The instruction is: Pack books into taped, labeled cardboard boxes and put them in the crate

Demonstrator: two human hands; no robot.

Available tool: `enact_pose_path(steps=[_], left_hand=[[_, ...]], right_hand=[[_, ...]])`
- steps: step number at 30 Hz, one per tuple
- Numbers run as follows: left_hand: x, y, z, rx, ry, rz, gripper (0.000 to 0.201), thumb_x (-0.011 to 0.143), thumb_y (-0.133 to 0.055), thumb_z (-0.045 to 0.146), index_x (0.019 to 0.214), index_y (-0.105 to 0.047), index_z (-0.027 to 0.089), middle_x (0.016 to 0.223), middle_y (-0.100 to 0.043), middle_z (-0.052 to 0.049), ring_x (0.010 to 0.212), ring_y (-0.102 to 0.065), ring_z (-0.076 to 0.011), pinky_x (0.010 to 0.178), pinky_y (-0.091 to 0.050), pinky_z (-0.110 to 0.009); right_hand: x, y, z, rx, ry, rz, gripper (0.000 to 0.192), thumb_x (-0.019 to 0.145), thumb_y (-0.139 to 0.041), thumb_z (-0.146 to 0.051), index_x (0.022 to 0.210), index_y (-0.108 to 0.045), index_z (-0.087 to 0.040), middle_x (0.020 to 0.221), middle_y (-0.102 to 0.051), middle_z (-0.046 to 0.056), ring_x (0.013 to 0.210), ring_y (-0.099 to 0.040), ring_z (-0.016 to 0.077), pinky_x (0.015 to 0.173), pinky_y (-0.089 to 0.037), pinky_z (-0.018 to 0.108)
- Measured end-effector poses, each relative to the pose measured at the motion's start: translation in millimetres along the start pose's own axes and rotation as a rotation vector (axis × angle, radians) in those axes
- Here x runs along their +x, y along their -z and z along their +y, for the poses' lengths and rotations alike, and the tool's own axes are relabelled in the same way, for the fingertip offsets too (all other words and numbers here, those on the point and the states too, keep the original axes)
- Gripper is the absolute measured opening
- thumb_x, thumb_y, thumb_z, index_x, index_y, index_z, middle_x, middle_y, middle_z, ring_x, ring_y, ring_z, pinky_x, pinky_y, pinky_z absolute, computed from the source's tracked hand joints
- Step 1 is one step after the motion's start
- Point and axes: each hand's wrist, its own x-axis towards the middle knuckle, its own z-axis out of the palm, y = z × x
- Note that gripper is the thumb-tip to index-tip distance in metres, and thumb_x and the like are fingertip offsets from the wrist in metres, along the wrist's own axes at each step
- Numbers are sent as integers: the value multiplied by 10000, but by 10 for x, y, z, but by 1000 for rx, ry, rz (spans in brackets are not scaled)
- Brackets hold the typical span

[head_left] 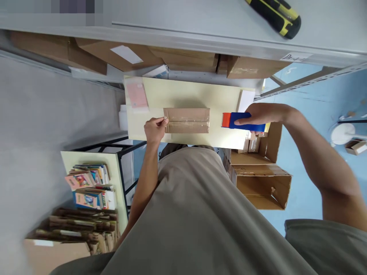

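A small cardboard box [187,120] lies on the pale tabletop [183,91] in front of me, with shiny clear tape along its top. At its left end is my left hand [155,129], thumb and fingertips pinched together against the edge. Whatever is between those fingertips is too small to make out. Off to the right, my right hand [255,114] grips a blue block-shaped object [249,121] with an orange-red end facing the box. There is a gap between this object and the box, and its exact kind is unclear.
A pink packet [137,95] lies at the table's far left. Behind stands a shelf with cardboard boxes [183,59]; a yellow-black tool handle [275,17] rests above. Open cartons [262,187] stand lower right, books [90,179] and folded cardboard [77,229] lower left.
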Motion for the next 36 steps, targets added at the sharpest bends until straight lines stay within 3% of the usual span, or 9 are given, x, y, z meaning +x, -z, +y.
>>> enact_pose_path(steps=[4, 15, 21, 26, 30, 36], left_hand=[[24, -74, 81, 1, -30, -1, 218, 946, -738, 354, 1019, -895, 222, 1031, -879, -56, 1018, -808, -265, 965, -606, -336], [78, -139, 18, 3, -40, 10, 190, 944, -743, 354, 952, -874, 217, 981, -869, -50, 1034, -826, -277, 959, -626, -341], [46, -207, -22, -32, -19, -21, 212, 920, -749, 351, 978, -887, 201, 1048, -887, -67, 1024, -840, -280, 978, -631, -345], [64, -240, 9, -2, -8, -24, 198, 894, -747, 337, 967, -888, 217, 1041, -884, -51, 1033, -830, -275, 983, -625, -335], [224, -231, 60, -10, -34, -39, 178, 882, -760, 340, 944, -889, 235, 976, -872, -21, 1035, -824, -264, 963, -614, -317], [741, -269, 58, -5, -75, -122, 190, 864, -770, 359, 830, -873, 202, 794, -820, -38, 928, -821, -273, 829, -579, -320]], right_hand=[[35, -25, 212, 13, -39, -23, 713, 989, -637, -896, 989, -829, -210, 776, -773, 139, 778, -722, 300, 760, -552, 435], [388, -258, 13, -16, -35, 48, 757, 972, -697, -877, 1074, -848, -142, 780, -773, 169, 820, -769, 348, 759, -565, 447], [644, -631, -330, -104, -59, 150, 554, 1063, -743, -628, 1251, -838, -116, 1065, -857, 234, 1046, -824, 390, 844, -589, 409], [726, -948, -629, -85, -115, 196, 466, 1138, -648, -472, 1360, -803, -92, 1262, -839, 273, 1187, -815, 394, 916, -590, 399], [705, -980, -593, 49, -187, 258, 541, 1147, -606, -565, 1349, -802, -104, 1202, -841, 268, 1117, -817, 369, 901, -582, 386], [761, -811, -488, 73, -277, 337, 584, 1127, -623, -583, 1416, -764, -95, 1250, -826, 256, 1156, -796, 362, 900, -563, 365]])
